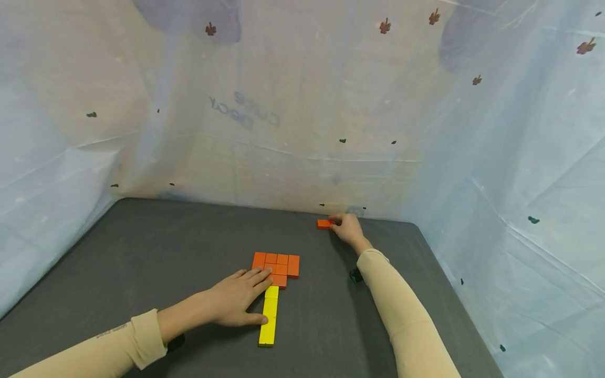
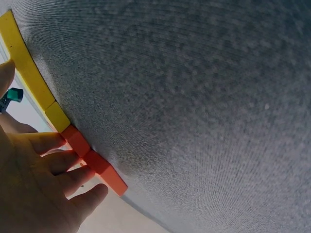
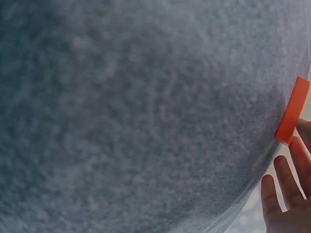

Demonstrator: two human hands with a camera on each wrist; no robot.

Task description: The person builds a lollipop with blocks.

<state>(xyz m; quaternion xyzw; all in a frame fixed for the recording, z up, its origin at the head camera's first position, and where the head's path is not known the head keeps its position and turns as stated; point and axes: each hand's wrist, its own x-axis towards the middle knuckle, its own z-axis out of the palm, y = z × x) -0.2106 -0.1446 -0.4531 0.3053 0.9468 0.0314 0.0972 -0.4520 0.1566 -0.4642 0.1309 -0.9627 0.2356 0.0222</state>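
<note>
A flat group of orange blocks [image 1: 282, 259] lies on the table, with a line of yellow blocks [image 1: 268, 328] running from it toward the near edge. My left hand [image 1: 238, 296] spreads over them, fingertips resting on the orange part and thumb at the side of the yellow line. In the left wrist view its fingers touch the edge of the orange blocks [image 2: 97, 162]. Far back on the table, my right hand [image 1: 348, 229] pinches one end of a separate orange block [image 1: 323, 224] between thumb and index finger. The right wrist view shows that block [image 3: 294, 109] low over the cloth, other fingers extended.
A dark grey cloth surface [image 1: 198, 231] covers the table, its back corners rounded. Pale translucent sheeting [image 1: 293, 131] hangs behind and along both sides, close to the table's back edge near my right hand.
</note>
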